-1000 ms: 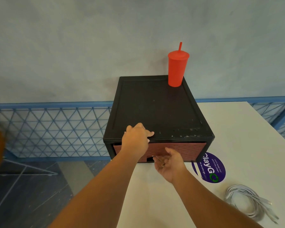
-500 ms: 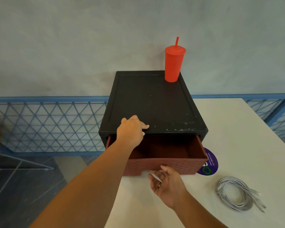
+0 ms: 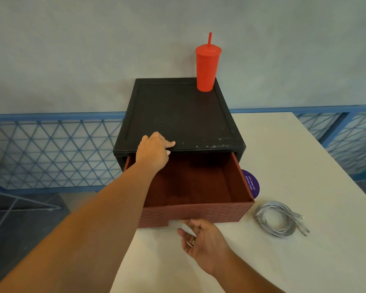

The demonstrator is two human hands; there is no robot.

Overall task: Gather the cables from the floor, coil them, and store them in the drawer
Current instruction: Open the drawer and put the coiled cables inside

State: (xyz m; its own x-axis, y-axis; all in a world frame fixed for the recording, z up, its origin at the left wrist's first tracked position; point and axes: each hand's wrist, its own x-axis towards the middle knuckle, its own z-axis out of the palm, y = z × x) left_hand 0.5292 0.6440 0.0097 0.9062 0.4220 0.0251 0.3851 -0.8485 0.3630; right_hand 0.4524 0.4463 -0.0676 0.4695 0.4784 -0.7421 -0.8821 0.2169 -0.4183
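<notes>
A black cabinet (image 3: 178, 115) stands on the white table (image 3: 283, 166), and its red-brown drawer (image 3: 199, 212) is pulled far out with nothing visible inside. My left hand (image 3: 153, 152) holds the cabinet's top front edge, fingers on top and thumb tip just under the lip. Palm up below the drawer front, my right hand (image 3: 201, 240) has its fingers curled up under the front's lower edge at the notch. A coiled bundle of white cables (image 3: 280, 218) lies on the table right of the drawer, apart from both hands.
A red tumbler with a straw (image 3: 207, 66) stands on the cabinet's back right corner. A purple round sticker (image 3: 253, 183) shows on the table beside the drawer. Blue lattice railing (image 3: 51, 151) runs behind, with dark floor at lower left.
The drawer went from closed to pulled far out, my right hand drawing back with its front. My left hand stayed on the cabinet's front edge.
</notes>
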